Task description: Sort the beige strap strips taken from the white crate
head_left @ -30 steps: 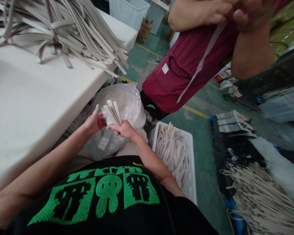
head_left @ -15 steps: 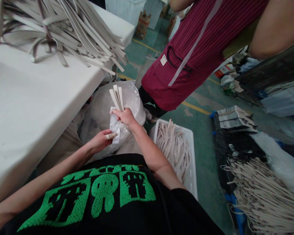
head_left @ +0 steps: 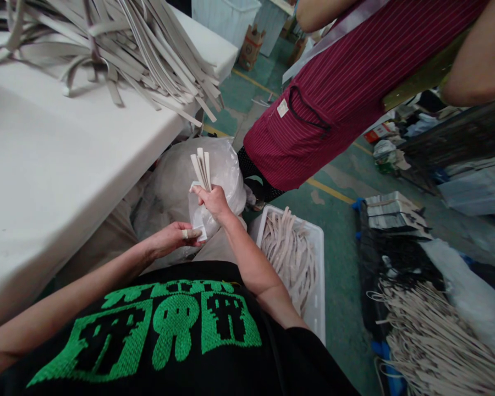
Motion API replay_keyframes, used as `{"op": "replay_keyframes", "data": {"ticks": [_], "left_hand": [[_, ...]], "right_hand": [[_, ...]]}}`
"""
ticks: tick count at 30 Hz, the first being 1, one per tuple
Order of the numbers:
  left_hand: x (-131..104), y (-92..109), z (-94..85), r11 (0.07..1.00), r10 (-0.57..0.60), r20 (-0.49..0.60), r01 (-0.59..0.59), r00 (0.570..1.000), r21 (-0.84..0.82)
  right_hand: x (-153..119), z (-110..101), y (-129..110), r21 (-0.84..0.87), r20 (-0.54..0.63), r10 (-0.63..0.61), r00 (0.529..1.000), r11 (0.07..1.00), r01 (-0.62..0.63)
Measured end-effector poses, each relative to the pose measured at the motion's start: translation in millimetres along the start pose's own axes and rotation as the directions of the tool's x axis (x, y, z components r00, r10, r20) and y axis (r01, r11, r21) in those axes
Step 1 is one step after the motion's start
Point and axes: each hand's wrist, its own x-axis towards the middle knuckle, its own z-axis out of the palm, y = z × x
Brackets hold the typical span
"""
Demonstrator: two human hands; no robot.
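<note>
My right hand is closed around a small bundle of pale flat strips, whose ends fan out above the fist. Between its thumb and fingers it also pinches the top of a small see-through plastic sleeve. The sleeve's lower end, which looks white, sits in the closed fingers of my left hand; a beige wrap circles one of them. Behind both hands bulges a large clear plastic bag. What the fist covers of the strips is hidden.
A white table at left carries a heap of grey-beige strips. A white crate of strips stands right of my arm. Someone in a maroon striped apron stands ahead. More strips lie on the floor at right.
My left hand has shifted slightly right along with the sleeve's lower end. The sleeve looked flat and white before and now looks more see-through. My right hand keeps its grip on the strips.
</note>
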Motion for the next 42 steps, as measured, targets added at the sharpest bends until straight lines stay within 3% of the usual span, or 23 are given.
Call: {"op": "replay_keyframes", "data": {"ticks": [5, 9, 12, 16, 26, 32, 34, 36, 39, 42], "left_hand": [[7, 15, -13.4, 0.961, 0.074, -0.238, -0.134, 0.968, -0.243], [13, 30, -19.5, 0.907, 0.063, -0.378, -0.211, 0.924, -0.364], [15, 37, -16.2, 0.887, 0.026, -0.426, -0.218, 0.904, -0.407], [16, 38, -8.8, 0.889, 0.029, -0.408, -0.211, 0.913, -0.407], [15, 23, -10.4, 0.913, 0.142, -0.288, -0.237, 0.947, -0.331], [15, 11, -1.5, 0.967, 0.167, -0.189, -0.198, 0.968, -0.158], [16, 13, -3.9, 0.963, 0.169, -0.217, -0.208, 0.961, -0.172], [16, 21, -11.1, 0.935, 0.181, -0.317, -0.263, 0.931, -0.238], [15, 29, -19.4, 0.900, 0.168, -0.432, -0.317, 0.886, -0.300], [13, 22, -8.9, 0.923, 0.141, -0.353, -0.251, 0.925, -0.290]], "right_hand": [[-23, -16, 18, 0.100, 0.099, 0.086, 0.991, 0.990, -0.096], [-70, -20, 33, 0.117, 0.198, 0.115, 0.973, 0.983, -0.140], [-103, -17, 40, 0.116, 0.275, 0.131, 0.952, 0.979, -0.168], [-119, -10, 43, 0.122, 0.333, 0.132, 0.934, 0.976, -0.181], [-108, -2, 57, -0.016, 0.271, 0.162, 0.949, 0.986, -0.164], [-98, 0, 40, 0.077, 0.266, 0.223, 0.938, 0.965, -0.251], [-102, -6, 33, 0.115, 0.310, 0.224, 0.924, 0.956, -0.270], [-112, -16, 30, 0.110, 0.351, 0.210, 0.912, 0.959, -0.263], [-125, -27, 32, 0.025, 0.289, 0.214, 0.933, 0.973, -0.231], [-118, -22, 35, -0.036, 0.176, 0.223, 0.959, 0.975, -0.220]]}}
